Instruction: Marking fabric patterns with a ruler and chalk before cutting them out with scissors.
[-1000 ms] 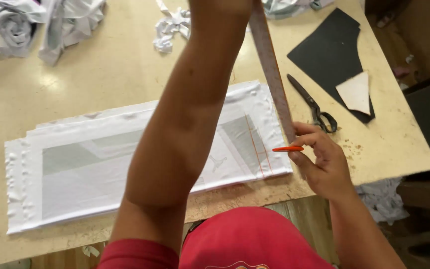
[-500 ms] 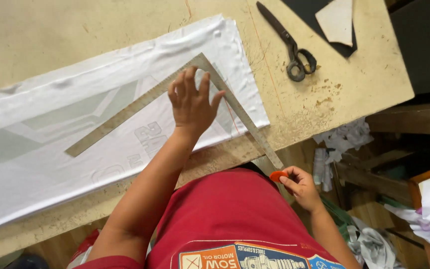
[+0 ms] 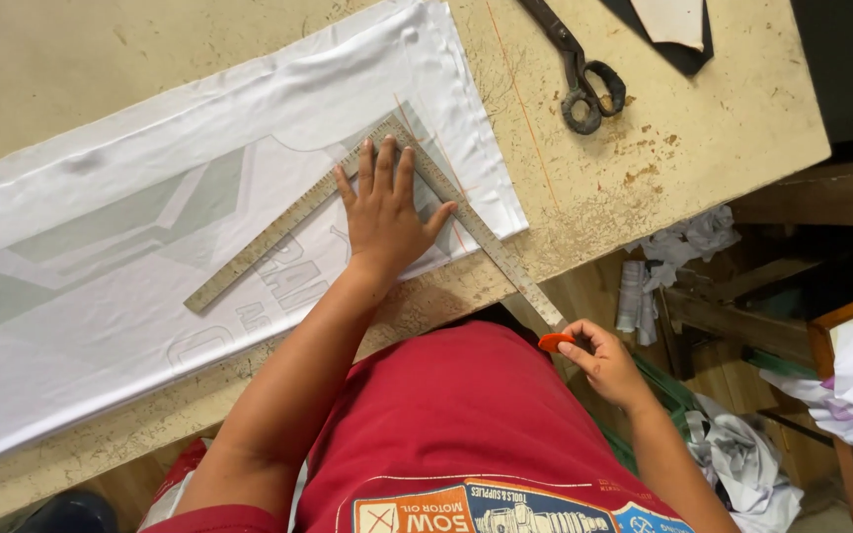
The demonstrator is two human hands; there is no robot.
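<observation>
A metal square [image 3: 348, 202] lies on white cloth [image 3: 150, 257] spread across a worn table [image 3: 644, 168], its corner pointing away from the person and toward the cloth's far right end. One leg runs down and left over the faded grey print on the cloth; the other runs down and right, crosses the cloth's right edge and juts past the table's near edge. The left hand [image 3: 387, 212] lies flat on the cloth inside the angle, fingers spread and straight, fingertips touching the corner of the square, thumb reaching toward the right leg. Thin red lines show on the cloth beside that leg.

The right hand [image 3: 604, 360] hangs off the table, just below the overhanging end of the square, pinching a small orange chalk [image 3: 553, 342] between thumb and fingertips; the chalk sits near the tip of the square, and whether the two touch cannot be told.

Black scissors [image 3: 575, 69] lie on the bare tabletop beyond the cloth's right end, well apart from both hands, blades pointing away. A dark sheet [image 3: 688, 57] with a pale piece [image 3: 671, 18] on it sits at the table's far right corner. Scraps of cloth [image 3: 688, 242] litter the floor beside the table, under a wooden frame. The person wears a red shirt [image 3: 466, 424].
</observation>
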